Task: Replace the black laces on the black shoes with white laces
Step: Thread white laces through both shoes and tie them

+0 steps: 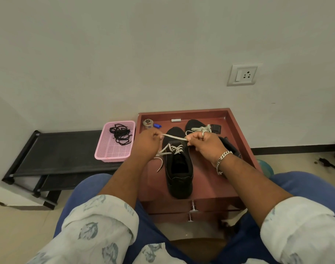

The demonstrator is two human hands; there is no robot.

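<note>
A black shoe (179, 168) stands on the red-brown cabinet top (206, 180), toe pointing away from me, with a white lace (173, 137) threaded through its eyelets. My left hand (146, 143) pinches one end of that lace above the toe. My right hand (204, 144) grips the other part, and the lace is stretched between them. A loose lace end (160, 165) hangs off the shoe's left side. The second black shoe (195, 125), also with a white lace, lies behind my right hand. The black laces (121, 135) lie bundled in a pink basket (113, 151).
A small round tin (148, 123), a blue cap (157, 126), a white stick (176, 120) and a black object (215, 128) lie at the back of the cabinet top. A low black rack (58, 149) stands to the left. A wall socket (242, 74) is above right.
</note>
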